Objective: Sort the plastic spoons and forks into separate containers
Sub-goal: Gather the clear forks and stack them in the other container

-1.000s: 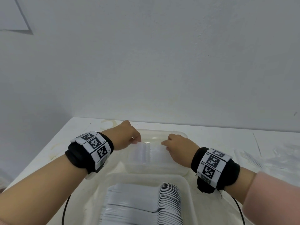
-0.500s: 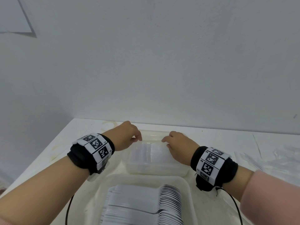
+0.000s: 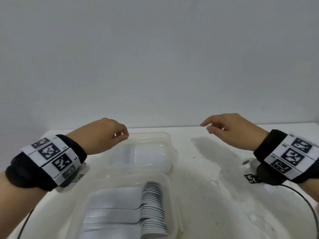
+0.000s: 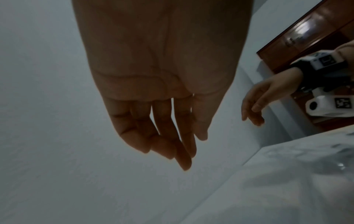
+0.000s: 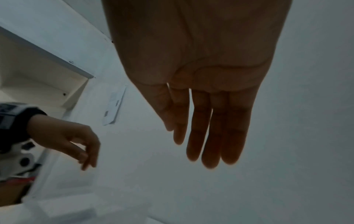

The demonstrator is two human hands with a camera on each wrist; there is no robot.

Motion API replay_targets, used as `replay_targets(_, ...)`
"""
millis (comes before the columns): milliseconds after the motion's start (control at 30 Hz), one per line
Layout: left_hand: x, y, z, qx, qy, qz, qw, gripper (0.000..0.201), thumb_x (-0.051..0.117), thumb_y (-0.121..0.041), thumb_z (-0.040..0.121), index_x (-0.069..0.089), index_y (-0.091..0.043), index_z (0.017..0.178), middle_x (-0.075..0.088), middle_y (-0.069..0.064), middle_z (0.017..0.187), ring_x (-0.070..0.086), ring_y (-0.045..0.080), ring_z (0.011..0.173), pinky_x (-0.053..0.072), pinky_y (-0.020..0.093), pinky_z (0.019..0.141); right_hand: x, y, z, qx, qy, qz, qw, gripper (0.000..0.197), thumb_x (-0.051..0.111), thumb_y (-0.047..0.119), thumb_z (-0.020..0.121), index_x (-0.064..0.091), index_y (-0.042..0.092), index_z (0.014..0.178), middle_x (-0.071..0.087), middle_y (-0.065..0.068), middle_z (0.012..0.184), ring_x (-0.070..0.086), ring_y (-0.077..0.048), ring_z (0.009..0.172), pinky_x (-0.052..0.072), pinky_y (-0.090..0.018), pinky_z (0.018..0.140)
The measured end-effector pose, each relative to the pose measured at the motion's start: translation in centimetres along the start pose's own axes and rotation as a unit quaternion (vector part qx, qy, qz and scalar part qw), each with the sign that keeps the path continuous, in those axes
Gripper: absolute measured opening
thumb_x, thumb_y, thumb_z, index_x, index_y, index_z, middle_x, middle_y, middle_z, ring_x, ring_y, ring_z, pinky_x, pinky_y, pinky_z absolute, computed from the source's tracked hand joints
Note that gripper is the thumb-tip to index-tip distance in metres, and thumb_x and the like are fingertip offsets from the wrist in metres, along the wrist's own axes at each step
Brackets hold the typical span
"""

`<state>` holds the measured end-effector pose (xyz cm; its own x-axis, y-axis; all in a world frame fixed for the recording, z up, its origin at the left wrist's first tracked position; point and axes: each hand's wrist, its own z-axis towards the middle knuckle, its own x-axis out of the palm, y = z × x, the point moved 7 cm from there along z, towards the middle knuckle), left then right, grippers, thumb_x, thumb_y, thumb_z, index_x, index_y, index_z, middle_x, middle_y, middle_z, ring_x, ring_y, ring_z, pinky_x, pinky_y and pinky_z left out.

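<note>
Both hands up in the air above the white bench (image 3: 203, 169), holding nothing. Left hand (image 3: 101, 135) hovers over the far-left corner of the far container (image 3: 170, 144); its grip is loose, fingers (image 4: 184, 145) hanging relaxed and slightly bent, thumb close to the fingertips but nothing between them. Right hand (image 3: 231, 130) is off to the right, well apart from both containers, over bare bench; grip slack, fingers (image 5: 214, 136) nearly straight and side by side.

Far container: translucent, a row of clear plastic cutlery inside, type too blurred to tell. Near container (image 3: 170, 183) sits just in front of it, touching or nearly so. It holds spoons (image 3: 151, 200) stacked on edge in a neat row, bowls to the right, handles to the left.

Black wristbands with marker tags on both wrists. A black cable (image 3: 305, 202) trails from the right wrist.
</note>
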<state>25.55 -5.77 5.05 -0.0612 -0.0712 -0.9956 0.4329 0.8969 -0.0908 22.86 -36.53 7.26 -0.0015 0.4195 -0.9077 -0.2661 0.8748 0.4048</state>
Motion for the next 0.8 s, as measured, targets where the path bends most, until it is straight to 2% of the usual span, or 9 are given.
replay_targets(67, -0.7, -2.7, -0.7, 0.013, 0.028, 0.009, 1.000, 0.020, 0.045, -0.046, 0.097, 0.063, -0.038, 0.104, 0.059, -0.018, 0.090, 0.055, -0.001, 0.082, 0.045, 0.020, 0.077, -1.9, -3.4, -3.2, 0.054, 0.035, -0.037, 0.997, 0.022, 0.050, 0.030, 0.097, 0.064, 0.030, 0.113, 0.064, 0.012, 0.085, 0.060, -0.004, 0.083, 0.045, -0.023, 0.075)
replay_targets(133, -1.2, -6.1, -1.3, 0.038, 0.057, 0.003, 0.998, 0.021, 0.045, -0.052, 0.094, 0.062, -0.042, 0.102, 0.061, -0.019, 0.086, 0.056, -0.002, 0.078, 0.047, 0.020, 0.076, -2.8, -6.6, -6.6, 0.099, 0.105, -0.104, 0.984, 0.022, 0.048, 0.036, 0.097, 0.061, 0.033, 0.115, 0.062, 0.015, 0.085, 0.056, 0.002, 0.079, 0.040, -0.019, 0.073)
replay_targets(200, -1.4, -10.2, -1.8, 0.070, 0.090, -0.002, 0.993, 0.022, 0.046, -0.056, 0.091, 0.062, -0.043, 0.101, 0.063, -0.018, 0.082, 0.058, -0.002, 0.075, 0.048, 0.018, 0.074, -2.9, -9.3, -10.3, 0.133, 0.185, -0.150, 0.962, 0.023, 0.047, 0.042, 0.097, 0.057, 0.037, 0.117, 0.061, 0.016, 0.083, 0.055, 0.002, 0.075, 0.040, -0.015, 0.071)
replay_targets(267, -1.4, -14.5, -2.1, 0.104, 0.118, 0.006, 0.988, 0.022, 0.048, -0.057, 0.090, 0.060, -0.044, 0.103, 0.062, -0.019, 0.082, 0.057, -0.004, 0.076, 0.047, 0.016, 0.074, -2.6, -11.6, -13.8, 0.154, 0.242, -0.145, 0.947, 0.022, 0.048, 0.046, 0.096, 0.056, 0.041, 0.116, 0.060, 0.014, 0.077, 0.059, -0.002, 0.074, 0.045, -0.016, 0.072)
replay_targets(333, -0.8, -18.7, -2.0, 0.134, 0.138, 0.014, 0.981, 0.024, 0.050, -0.059, 0.089, 0.058, -0.046, 0.108, 0.060, -0.021, 0.086, 0.054, -0.007, 0.079, 0.045, 0.014, 0.075, -1.9, -13.5, -16.6, 0.152, 0.269, -0.127, 0.942, 0.019, 0.051, 0.046, 0.095, 0.055, 0.043, 0.113, 0.061, 0.013, 0.075, 0.061, -0.003, 0.073, 0.047, -0.016, 0.074)
replay_targets(467, 2.5, -25.2, -0.3, 0.139, 0.185, -0.048, 0.972, 0.031, 0.061, -0.054, 0.086, 0.059, -0.042, 0.114, 0.060, -0.021, 0.097, 0.057, -0.001, 0.091, 0.049, 0.025, 0.086, -0.1, -16.7, -19.3, 0.099, 0.276, -0.112, 0.949, 0.024, 0.053, 0.044, 0.094, 0.057, 0.042, 0.117, 0.058, 0.014, 0.074, 0.055, 0.001, 0.068, 0.045, -0.013, 0.072)
replay_targets(633, 7.3, -29.5, 3.4, 0.090, 0.218, -0.107, 0.966, 0.050, 0.078, -0.050, 0.074, 0.059, -0.043, 0.119, 0.057, -0.018, 0.109, 0.056, 0.003, 0.100, 0.048, 0.026, 0.091, 0.3, -19.3, -18.5, 0.033, 0.263, -0.102, 0.959, 0.027, 0.056, 0.037, 0.095, 0.058, 0.036, 0.121, 0.051, 0.017, 0.074, 0.049, 0.002, 0.066, 0.038, -0.012, 0.067)
replay_targets(733, 9.7, -30.8, 4.8, 0.042, 0.213, -0.126, 0.968, 0.053, 0.077, -0.055, 0.072, 0.058, -0.042, 0.120, 0.056, -0.016, 0.108, 0.055, 0.005, 0.099, 0.047, 0.028, 0.093, -0.2, -20.9, -17.3, -0.002, 0.252, -0.109, 0.962, 0.026, 0.058, 0.035, 0.094, 0.059, 0.034, 0.120, 0.048, 0.017, 0.075, 0.048, 0.001, 0.070, 0.038, -0.014, 0.068)
replay_targets(800, 10.7, -31.3, 5.6, 0.005, 0.190, -0.140, 0.972, 0.052, 0.077, -0.052, 0.074, 0.058, -0.039, 0.121, 0.055, -0.014, 0.107, 0.054, 0.006, 0.096, 0.046, 0.027, 0.091, -0.5, -21.6, -16.2, -0.020, 0.250, -0.115, 0.961, 0.026, 0.058, 0.033, 0.094, 0.061, 0.033, 0.120, 0.048, 0.016, 0.078, 0.047, 0.000, 0.072, 0.038, -0.014, 0.069)
